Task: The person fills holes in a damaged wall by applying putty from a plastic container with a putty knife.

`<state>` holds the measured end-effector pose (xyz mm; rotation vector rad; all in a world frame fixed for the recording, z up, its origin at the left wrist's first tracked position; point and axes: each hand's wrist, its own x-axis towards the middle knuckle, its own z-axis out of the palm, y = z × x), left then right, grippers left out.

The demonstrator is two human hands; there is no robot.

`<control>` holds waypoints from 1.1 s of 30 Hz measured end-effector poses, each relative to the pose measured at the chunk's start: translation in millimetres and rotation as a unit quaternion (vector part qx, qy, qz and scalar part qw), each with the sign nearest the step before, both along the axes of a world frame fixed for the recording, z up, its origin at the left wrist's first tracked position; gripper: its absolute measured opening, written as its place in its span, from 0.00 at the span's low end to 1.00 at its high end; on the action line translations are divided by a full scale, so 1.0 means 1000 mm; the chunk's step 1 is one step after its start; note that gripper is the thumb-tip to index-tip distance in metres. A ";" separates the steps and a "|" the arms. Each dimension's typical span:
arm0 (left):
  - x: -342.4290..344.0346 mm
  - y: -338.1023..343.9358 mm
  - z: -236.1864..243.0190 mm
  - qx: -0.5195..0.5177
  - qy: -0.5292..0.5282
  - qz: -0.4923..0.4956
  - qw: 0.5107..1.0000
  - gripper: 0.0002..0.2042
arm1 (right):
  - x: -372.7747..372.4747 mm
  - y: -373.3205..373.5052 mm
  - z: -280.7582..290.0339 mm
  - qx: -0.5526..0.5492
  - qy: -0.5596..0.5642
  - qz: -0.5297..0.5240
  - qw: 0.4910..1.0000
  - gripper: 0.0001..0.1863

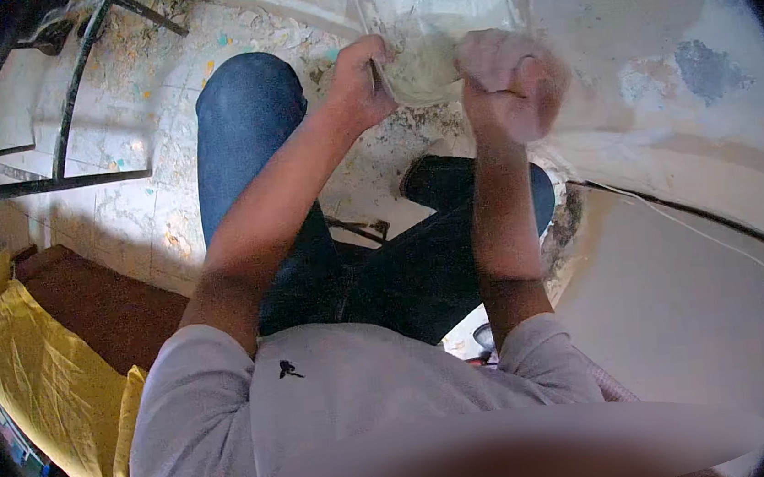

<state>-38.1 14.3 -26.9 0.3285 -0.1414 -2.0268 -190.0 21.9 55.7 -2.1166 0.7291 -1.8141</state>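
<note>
My left hand is closed, with its thumb and fingers at the edge of a pale, greenish-white object. That object looks like a shallow bowl or bent sheet; its exact kind is unclear against the similarly pale wall. On its other side my right hand is curled into a fist and somewhat blurred by motion. Anything inside that fist is hidden. Both forearms reach forward past my bent knees, and the two hands are apart.
A stained, patchy wall rises in front and to the right. Black metal frame bars stand on the speckled tile floor at left. Yellow cloth hangs beside a brown surface. A thin white cable runs along the right wall.
</note>
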 end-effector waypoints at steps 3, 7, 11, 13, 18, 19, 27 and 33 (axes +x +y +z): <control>0.000 -0.006 -0.016 0.012 -0.008 0.029 0.999 0.24 | 0.005 0.006 0.018 0.174 -0.169 0.325 0.914 0.21; -0.002 -0.004 -0.011 -0.006 -0.027 -0.004 1.000 0.31 | 0.013 -0.003 0.004 0.227 -0.160 0.214 0.937 0.18; 0.001 -0.002 -0.003 -0.012 -0.024 0.027 0.999 0.31 | -0.002 0.005 0.004 0.056 -0.043 0.043 0.997 0.14; 0.002 0.000 -0.001 -0.019 -0.001 0.010 1.000 0.31 | -0.001 0.007 0.003 0.049 -0.028 0.031 0.998 0.15; 0.004 0.003 0.000 -0.017 0.025 -0.005 1.000 0.25 | 0.011 0.004 0.018 0.183 -0.132 0.210 0.951 0.18; 0.001 0.001 0.000 -0.020 0.026 -0.005 0.999 0.25 | 0.009 -0.001 0.006 0.206 -0.117 0.120 0.964 0.18; 0.001 0.003 0.003 0.026 -0.057 0.008 0.998 0.33 | 0.005 0.011 0.016 0.085 -0.040 0.004 0.996 0.19; -0.001 0.006 0.006 0.006 -0.083 0.022 0.996 0.33 | -0.013 -0.001 0.017 0.050 0.054 -0.025 0.997 0.19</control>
